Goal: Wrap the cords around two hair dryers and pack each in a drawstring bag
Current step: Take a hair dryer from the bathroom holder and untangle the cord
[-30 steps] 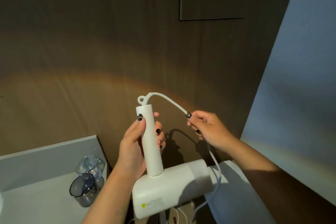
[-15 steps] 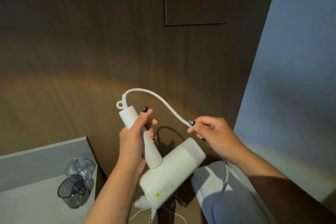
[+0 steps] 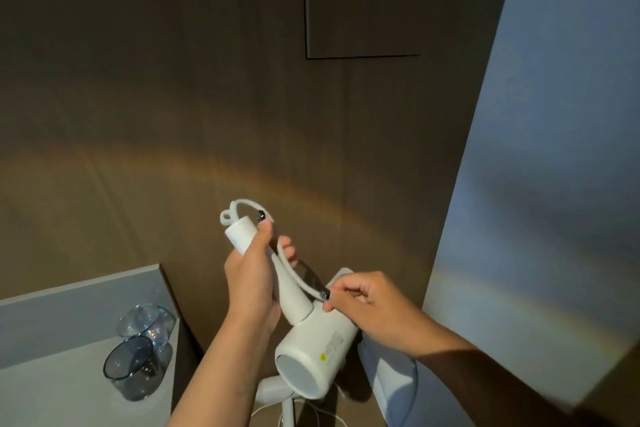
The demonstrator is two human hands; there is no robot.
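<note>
A white hair dryer (image 3: pixel 313 347) hangs in the air, handle tilted up-left and round barrel end facing me. My left hand (image 3: pixel 251 274) is shut around its handle, thumb pressing the white cord (image 3: pixel 294 270) near the handle tip. From a loop at the tip the cord bends down along the handle to my right hand (image 3: pixel 363 298), which pinches it next to the barrel. A second white dryer (image 3: pixel 273 392) lies below, mostly hidden. A pale bag-like fabric (image 3: pixel 391 374) lies at lower right.
Two tinted glass cups (image 3: pixel 138 354) stand on a grey counter (image 3: pixel 69 305) at lower left. A dark wood wall fills the back and a pale blue-grey panel (image 3: pixel 554 184) stands on the right. Loose white cord (image 3: pixel 311 416) trails at the bottom.
The dryer has tilted so its barrel turns toward me. My right hand has brought the cord down from a wide arc to lie along the handle by the barrel.
</note>
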